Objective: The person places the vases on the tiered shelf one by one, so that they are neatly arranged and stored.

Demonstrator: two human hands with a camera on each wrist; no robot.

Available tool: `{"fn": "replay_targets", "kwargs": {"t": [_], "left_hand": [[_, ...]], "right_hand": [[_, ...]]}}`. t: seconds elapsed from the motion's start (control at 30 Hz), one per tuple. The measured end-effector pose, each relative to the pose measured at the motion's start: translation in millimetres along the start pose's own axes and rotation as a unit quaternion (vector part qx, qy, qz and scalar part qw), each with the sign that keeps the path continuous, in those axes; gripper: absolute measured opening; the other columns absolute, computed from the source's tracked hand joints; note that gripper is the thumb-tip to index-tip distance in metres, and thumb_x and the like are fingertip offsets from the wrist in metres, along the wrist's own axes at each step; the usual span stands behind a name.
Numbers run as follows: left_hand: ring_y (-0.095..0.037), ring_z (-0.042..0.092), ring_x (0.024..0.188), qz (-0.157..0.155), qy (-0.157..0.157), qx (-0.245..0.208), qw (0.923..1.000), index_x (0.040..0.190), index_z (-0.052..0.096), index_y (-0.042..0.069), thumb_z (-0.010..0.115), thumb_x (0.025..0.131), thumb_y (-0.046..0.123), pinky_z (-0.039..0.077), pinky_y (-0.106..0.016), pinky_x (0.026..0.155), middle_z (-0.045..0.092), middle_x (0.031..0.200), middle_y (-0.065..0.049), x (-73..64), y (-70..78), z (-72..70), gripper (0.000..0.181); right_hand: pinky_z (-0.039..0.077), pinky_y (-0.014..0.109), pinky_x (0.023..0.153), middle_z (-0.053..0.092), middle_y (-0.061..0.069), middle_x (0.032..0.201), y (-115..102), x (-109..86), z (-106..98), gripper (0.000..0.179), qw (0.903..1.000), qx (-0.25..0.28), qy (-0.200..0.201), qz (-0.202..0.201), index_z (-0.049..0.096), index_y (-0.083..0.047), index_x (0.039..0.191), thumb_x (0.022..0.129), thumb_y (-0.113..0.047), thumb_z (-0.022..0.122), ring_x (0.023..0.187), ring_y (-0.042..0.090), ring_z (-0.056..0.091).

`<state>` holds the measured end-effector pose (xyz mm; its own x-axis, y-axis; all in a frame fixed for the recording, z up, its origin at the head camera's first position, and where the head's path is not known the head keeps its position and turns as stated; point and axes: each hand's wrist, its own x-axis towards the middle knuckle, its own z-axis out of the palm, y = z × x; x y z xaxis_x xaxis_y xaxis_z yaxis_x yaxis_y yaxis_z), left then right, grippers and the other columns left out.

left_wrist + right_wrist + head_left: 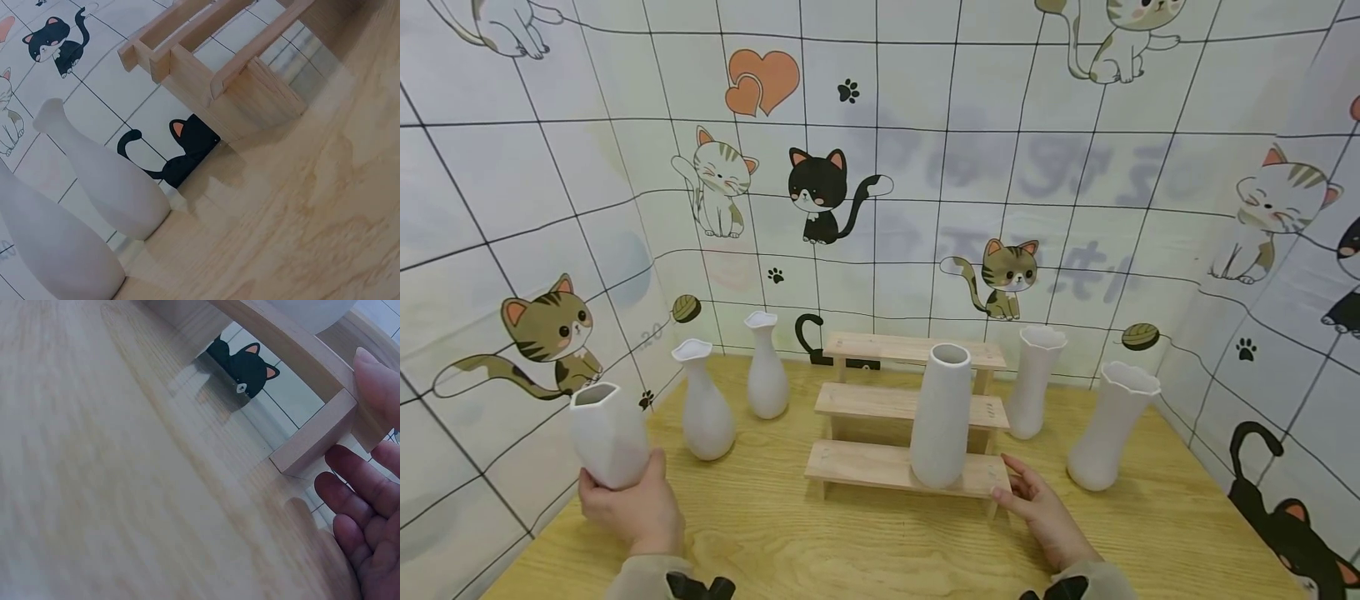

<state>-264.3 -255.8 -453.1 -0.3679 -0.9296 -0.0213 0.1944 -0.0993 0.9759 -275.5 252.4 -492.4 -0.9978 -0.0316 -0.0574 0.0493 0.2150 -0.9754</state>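
Angular vase (610, 437) gripped low by left hand (634, 510); wooden stand (868, 467) pinched near right by right hand (1041, 512), likely for steadiness.

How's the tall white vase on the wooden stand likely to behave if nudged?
The tall white vase might tip if pushed near its top, being slender and standing on a narrow step. Its smooth sides could feel slippery. It looks rigid, so probably stiff, perhaps breakable.
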Motion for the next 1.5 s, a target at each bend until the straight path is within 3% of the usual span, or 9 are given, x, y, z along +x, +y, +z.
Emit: {"fn": "replay_targets", "kwargs": {"t": [0.3, 0.6, 0.87, 1.13, 1.5], "left_hand": [[-0.012, 0.036, 0.130, -0.012, -0.012, -0.029, 0.9994, 0.145, 0.034, 0.019, 0.081, 0.074, 0.009, 0.032, -0.027, 0.107, 0.034, 0.144, 0.004, 3.5, 0.1, -2.2, 0.086], [-0.014, 0.040, 0.127, -0.020, -0.028, -0.051, 0.9981, 0.142, 0.037, 0.018, 0.079, 0.074, 0.003, 0.035, -0.029, 0.105, 0.040, 0.140, 0.002, 1.8, 6.5, -0.8, 0.081], [-0.016, 0.041, 0.125, -0.022, -0.055, -0.075, 0.9954, 0.141, 0.032, 0.012, 0.077, 0.073, -0.003, 0.039, -0.028, 0.101, 0.035, 0.137, 0.000, -16.4, 16.0, 7.6, 0.083], [-0.021, 0.039, 0.126, -0.020, -0.113, -0.080, 0.9901, 0.140, 0.026, 0.009, 0.076, 0.074, -0.005, 0.040, -0.030, 0.101, 0.031, 0.134, -0.005, -35.5, 21.2, 16.5, 0.084], [-0.019, 0.043, 0.114, -0.007, -0.170, -0.071, 0.9828, 0.139, 0.026, 0.005, 0.076, 0.073, -0.009, 0.043, -0.025, 0.094, 0.037, 0.120, 0.002, -51.0, 18.2, 23.3, 0.084]], "right_hand": [[0.038, 0.045, 0.096, 0.054, 0.017, 0.127, 0, 0.6, 1, 0.071, 1.0000, 0.001, 0.003, 0.008, 0.030, -0.009, 0.150, 0.092, -0.022, 0.067, 0.112, 0.023, 0.052], [0.036, 0.044, 0.097, 0.055, 0.016, 0.126, 0, 1.3, 1, 0.070, 0.9999, 0.013, 0.002, 0.007, 0.029, -0.008, 0.150, 0.092, -0.018, 0.067, 0.108, 0.020, 0.053], [0.036, 0.042, 0.097, 0.056, 0.017, 0.126, 0, 1.0, 1, 0.070, 0.9999, 0.016, 0.002, 0.001, 0.029, -0.008, 0.150, 0.092, -0.017, 0.067, 0.108, 0.019, 0.054], [0.035, 0.046, 0.100, 0.054, 0.017, 0.128, -1, 2.7, 1, 0.072, 0.9998, 0.016, 0.003, 0.010, 0.029, -0.011, 0.150, 0.090, -0.023, 0.068, 0.113, 0.023, 0.052], [0.034, 0.048, 0.101, 0.054, 0.017, 0.129, -2, 1.8, 1, 0.072, 0.9998, 0.014, 0.001, 0.011, 0.029, -0.011, 0.150, 0.091, -0.023, 0.068, 0.112, 0.022, 0.052]]}}
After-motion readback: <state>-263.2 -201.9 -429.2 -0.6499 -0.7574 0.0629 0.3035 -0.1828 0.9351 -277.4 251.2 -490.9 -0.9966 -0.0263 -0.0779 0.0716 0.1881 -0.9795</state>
